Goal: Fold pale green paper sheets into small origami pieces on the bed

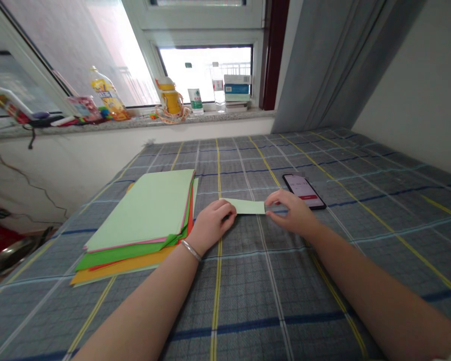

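Observation:
A small pale green piece of paper (250, 206) is stretched between my two hands, just above or on the plaid cloth. My left hand (215, 223), with a silver bangle at the wrist, pinches its left end. At the right end, the thumb and fingers of my right hand (291, 213) are curled about the paper's edge; the index fingertip meets the upper corner. To the left lies a stack of coloured paper sheets (143, 208), pale green on top, with pink, green, red and orange edges below. Some sheet corners are folded over.
A phone (304, 191) with a lit screen lies beyond my right hand. The plaid cloth (248, 281) covers the whole surface. Along the windowsill stand a juice bottle (107, 93), a yellow water bottle (170, 98), a tube (196, 100), a clear bottle (218, 90) and stacked boxes (236, 90).

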A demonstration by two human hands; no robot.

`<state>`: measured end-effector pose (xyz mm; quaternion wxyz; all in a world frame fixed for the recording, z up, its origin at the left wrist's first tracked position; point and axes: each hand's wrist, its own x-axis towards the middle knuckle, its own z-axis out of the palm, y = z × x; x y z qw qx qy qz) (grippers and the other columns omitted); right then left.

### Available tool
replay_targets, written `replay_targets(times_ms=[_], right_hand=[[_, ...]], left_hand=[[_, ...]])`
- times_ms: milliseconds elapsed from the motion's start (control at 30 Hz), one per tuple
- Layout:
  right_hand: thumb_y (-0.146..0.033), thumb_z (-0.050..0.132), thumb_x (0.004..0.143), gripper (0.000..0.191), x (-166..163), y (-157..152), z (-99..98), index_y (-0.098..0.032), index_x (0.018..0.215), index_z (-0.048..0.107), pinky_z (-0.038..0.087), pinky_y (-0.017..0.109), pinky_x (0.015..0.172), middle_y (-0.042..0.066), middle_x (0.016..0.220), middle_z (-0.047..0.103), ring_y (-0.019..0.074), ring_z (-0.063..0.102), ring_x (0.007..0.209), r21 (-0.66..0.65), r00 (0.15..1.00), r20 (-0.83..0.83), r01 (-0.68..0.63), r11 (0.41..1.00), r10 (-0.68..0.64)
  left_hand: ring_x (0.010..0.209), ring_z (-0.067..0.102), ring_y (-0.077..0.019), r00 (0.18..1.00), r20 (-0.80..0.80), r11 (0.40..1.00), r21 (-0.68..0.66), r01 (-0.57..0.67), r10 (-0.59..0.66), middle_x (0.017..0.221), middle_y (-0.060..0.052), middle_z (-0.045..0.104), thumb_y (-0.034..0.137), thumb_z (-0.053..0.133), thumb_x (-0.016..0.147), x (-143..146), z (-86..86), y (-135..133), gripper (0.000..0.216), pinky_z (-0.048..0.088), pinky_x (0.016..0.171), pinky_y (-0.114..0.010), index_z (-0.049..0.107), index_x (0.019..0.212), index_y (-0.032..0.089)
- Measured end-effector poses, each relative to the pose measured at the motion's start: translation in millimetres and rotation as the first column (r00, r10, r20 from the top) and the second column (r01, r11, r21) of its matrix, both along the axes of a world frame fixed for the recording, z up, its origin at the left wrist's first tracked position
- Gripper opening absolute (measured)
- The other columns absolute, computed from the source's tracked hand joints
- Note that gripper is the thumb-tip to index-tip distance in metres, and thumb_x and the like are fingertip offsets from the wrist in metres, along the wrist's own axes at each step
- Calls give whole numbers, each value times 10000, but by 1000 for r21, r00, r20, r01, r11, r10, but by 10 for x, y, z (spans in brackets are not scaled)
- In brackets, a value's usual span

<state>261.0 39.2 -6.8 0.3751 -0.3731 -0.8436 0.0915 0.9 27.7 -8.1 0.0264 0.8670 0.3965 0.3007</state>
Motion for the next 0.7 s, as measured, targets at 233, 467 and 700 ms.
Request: replay_targets(times_ms=[233,467,700], right_hand=[[-278,629,800,120,-174,-103,4,-219,905,621,448,325,807,36,918,671,190,590,894,43,992,117,-47,998,42],[-266,552,874,117,-384,-184,3,-214,793,619,405,299,738,21,810,664,179,572,843,127,945,328,-42,991,-2],[-257,538,869,135,-453,-217,-1,-200,760,594,384,297,681,31,772,644,176,562,797,185,916,383,53,981,-121]], left_hand=[[833,557,-147,997,-72,995,92,39,-33,878,-35,602,204,470,903,28,-7,-8,97,464,780,-282,556,859,191],[773,535,-155,952,-306,975,207,84,-17,819,-18,603,269,449,923,146,-41,-49,164,409,691,-288,583,858,199],[802,513,-167,925,-380,948,291,130,-10,812,-8,618,289,444,933,194,41,-98,187,365,757,-337,582,839,204]])
